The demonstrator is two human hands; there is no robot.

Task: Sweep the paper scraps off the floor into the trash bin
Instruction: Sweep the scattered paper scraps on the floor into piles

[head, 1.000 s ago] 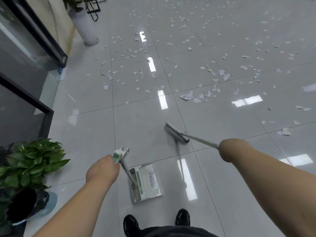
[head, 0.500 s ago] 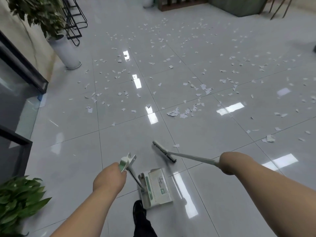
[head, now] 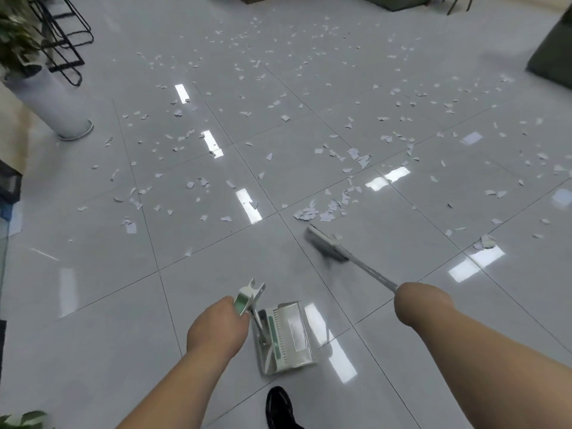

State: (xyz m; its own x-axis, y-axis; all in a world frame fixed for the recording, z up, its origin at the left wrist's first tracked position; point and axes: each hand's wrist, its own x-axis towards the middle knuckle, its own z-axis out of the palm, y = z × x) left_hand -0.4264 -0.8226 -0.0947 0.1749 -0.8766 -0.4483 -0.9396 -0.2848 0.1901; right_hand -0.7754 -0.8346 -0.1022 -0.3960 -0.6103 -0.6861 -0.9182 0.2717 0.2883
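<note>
**Broom and dustpan in hand, scraps all over floor**

Left grip is clamped round the top of the dustpan handle; the green/white handle end pokes out above the fist. The pan hangs low over the floor, mouth pointing away from the person. Can't tell if it touches the tile.

Right grip is closed round the broom shaft, fingers hidden behind the back of the hand. The shaft runs fwd-left and down to the brush head. The head is motion-blurred, so contact w/ the floor is unclear.

Paper scraps are a small clump just beyond the brush head, near a tile joint. Many more are scattered across the mid and far floor, out to the right edge. The tiles nearest the person have few.

A white planter w/ a leafy plant stands at the floor's left edge, w/ a black wire rack behind it. One black shoe is at the near edge, just under the pan. Dark green furniture sits at the far right corner.
</note>
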